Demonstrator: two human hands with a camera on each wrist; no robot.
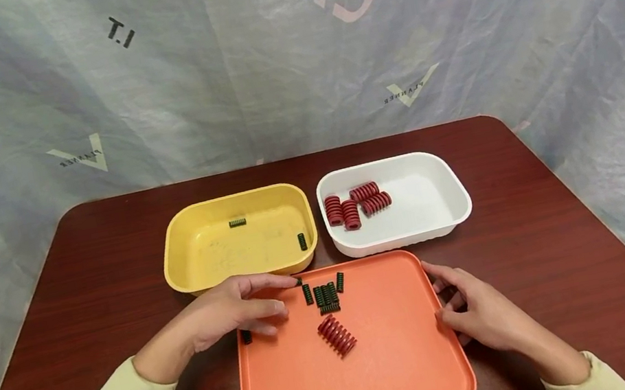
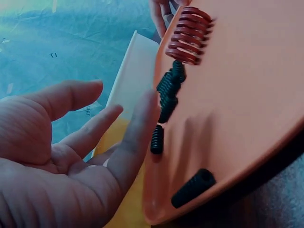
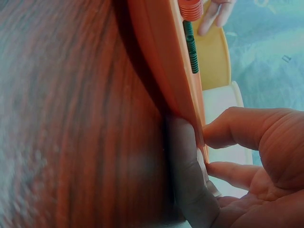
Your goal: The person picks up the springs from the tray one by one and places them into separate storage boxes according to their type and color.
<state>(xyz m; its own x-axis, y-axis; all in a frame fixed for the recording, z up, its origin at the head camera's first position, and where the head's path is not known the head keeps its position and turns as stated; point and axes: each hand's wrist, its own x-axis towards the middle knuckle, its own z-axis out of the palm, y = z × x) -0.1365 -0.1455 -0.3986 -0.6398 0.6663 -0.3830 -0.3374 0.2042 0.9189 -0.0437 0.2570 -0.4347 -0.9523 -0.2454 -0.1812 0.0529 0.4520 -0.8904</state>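
Note:
An orange tray lies in front of me with one large red coil spring and several small dark green springs on it. My left hand hovers over the tray's far left corner, fingers spread and nothing between them. Its index fingertip is right at a green spring by the far rim. Another green spring lies in the tray near the left rim, below that hand. With thumb at the rim and a finger beneath, my right hand grips the tray's right edge.
Behind the tray stand a yellow bin holding two green springs and a white bin holding several red springs. All rest on a dark red wooden table. A grey printed sheet hangs beyond the table.

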